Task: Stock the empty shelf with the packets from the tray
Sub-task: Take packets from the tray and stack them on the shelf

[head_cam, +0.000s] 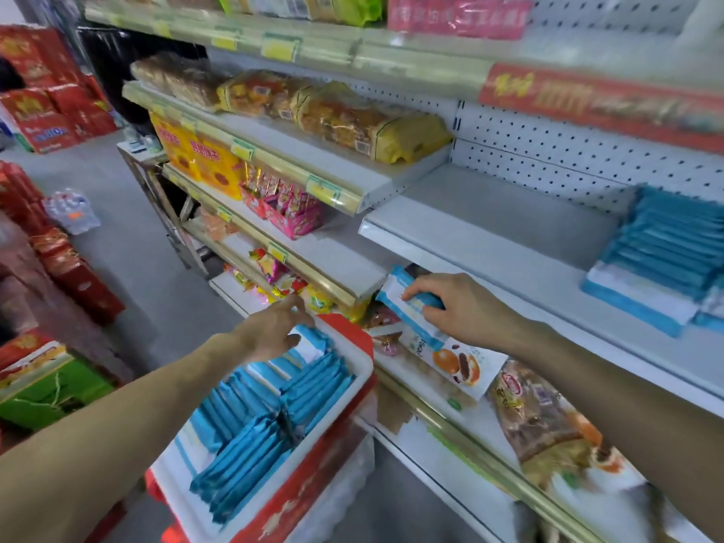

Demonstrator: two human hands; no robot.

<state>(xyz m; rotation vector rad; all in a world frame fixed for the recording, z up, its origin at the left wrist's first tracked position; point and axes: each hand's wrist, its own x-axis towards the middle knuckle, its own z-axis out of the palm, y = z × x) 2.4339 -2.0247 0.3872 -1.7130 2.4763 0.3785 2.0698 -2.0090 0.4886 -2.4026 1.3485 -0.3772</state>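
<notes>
A white tray (pixel 354 364) with a red rim stands low in front of me, filled with several blue and white packets (pixel 274 409). My left hand (pixel 274 331) reaches over the tray's far end, its fingers curling round the top of one packet (pixel 309 344) there. My right hand (pixel 456 303) grips another blue and white packet (pixel 399 303) in the air, just below the front edge of the white shelf (pixel 489 237). On that shelf, at the right, a stack of the same blue packets (pixel 658 256) lies flat. The shelf's left and middle are bare.
Bread and snack packs fill the shelves to the left (pixel 313 111) and the one below (pixel 548 421). Red gift boxes (pixel 43 111) and a green carton (pixel 51 389) stand on the floor at left. A pegboard back wall (pixel 568 150) closes the shelf.
</notes>
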